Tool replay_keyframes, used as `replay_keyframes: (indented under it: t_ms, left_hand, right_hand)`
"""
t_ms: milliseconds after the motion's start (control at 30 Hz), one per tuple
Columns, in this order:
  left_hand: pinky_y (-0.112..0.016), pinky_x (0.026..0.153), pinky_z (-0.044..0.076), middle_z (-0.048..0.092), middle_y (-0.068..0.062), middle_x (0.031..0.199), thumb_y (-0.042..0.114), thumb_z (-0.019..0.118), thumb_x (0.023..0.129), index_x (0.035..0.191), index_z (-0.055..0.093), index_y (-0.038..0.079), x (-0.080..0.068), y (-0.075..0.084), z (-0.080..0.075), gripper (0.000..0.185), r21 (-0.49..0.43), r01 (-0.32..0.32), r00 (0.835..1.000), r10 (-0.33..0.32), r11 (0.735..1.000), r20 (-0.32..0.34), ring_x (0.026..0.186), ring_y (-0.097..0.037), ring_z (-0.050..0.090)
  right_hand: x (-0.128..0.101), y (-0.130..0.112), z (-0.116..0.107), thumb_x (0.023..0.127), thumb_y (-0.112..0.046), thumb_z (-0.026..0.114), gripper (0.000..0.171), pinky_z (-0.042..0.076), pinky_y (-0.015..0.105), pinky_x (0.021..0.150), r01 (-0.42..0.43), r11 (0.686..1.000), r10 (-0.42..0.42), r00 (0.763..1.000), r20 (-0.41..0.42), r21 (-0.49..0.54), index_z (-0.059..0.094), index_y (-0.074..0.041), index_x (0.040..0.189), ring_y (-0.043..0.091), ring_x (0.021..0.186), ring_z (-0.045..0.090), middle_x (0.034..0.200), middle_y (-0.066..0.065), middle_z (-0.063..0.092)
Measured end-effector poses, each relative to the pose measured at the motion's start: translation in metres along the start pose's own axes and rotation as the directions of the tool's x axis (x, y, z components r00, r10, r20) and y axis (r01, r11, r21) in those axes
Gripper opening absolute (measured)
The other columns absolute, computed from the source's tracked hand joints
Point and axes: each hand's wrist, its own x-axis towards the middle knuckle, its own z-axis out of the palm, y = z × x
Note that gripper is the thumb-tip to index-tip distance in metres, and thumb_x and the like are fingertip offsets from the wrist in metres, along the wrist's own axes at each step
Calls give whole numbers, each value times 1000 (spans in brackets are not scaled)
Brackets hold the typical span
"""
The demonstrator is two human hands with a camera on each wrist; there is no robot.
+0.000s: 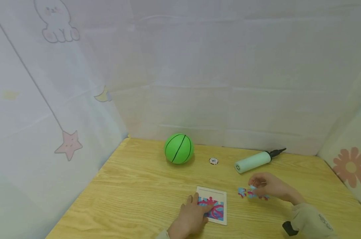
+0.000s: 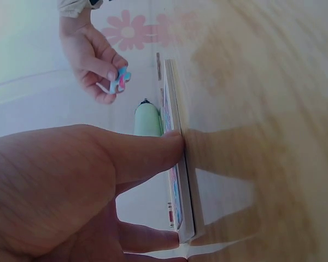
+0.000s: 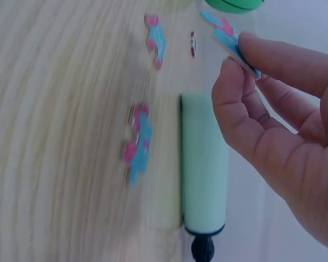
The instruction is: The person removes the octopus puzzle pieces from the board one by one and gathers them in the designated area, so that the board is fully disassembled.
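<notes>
Right hand [image 1: 268, 188] pinches a piece [image 2: 119, 82], likely light, stiff, best edge-held; left hand [image 1: 190, 213], fingers extended, rests on the frame [image 1: 225, 209] at left.

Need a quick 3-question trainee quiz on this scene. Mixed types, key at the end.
1. Which hand pinches a puzzle piece above the table?
2. True or false: the puzzle tray is completely filled.
3. Fill in: on the table, a small ____ lies between the green ball and the pale green pump.

Key:
1. The right hand.
2. False; its far end is bare.
3. Round chip.
</notes>
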Motion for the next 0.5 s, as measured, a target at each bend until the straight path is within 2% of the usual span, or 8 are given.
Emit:
replay_keyframes:
  t_ms: [100,300,500]
  left_hand:
    - [-64,92,41,36,-21,146,32,66,90,134,53,45,0,-1,1,48,-6,-2,1000,2,1000,-4,131,-45,37]
    - [-65,92,40,36,-21,146,30,66,90,133,56,41,1,-2,3,46,-31,-10,1000,9,999,-15,131,-45,36]
    - [-65,92,41,37,-20,145,31,67,89,133,56,42,1,-2,5,46,-29,-8,1000,8,1000,-19,130,-44,37]
  right_hand:
    - [-11,6,-6,90,-2,62,27,55,43,64,-36,999,36,999,2,33,51,14,109,19,75,59,93,13,55]
    - [-32,21,-16,91,-6,62,33,53,34,79,-101,995,102,994,-38,28,51,14,115,13,100,53,112,18,54]
    - [-54,37,-28,94,-9,58,33,54,35,78,-138,989,141,988,-63,56,50,12,118,13,96,54,113,17,54]
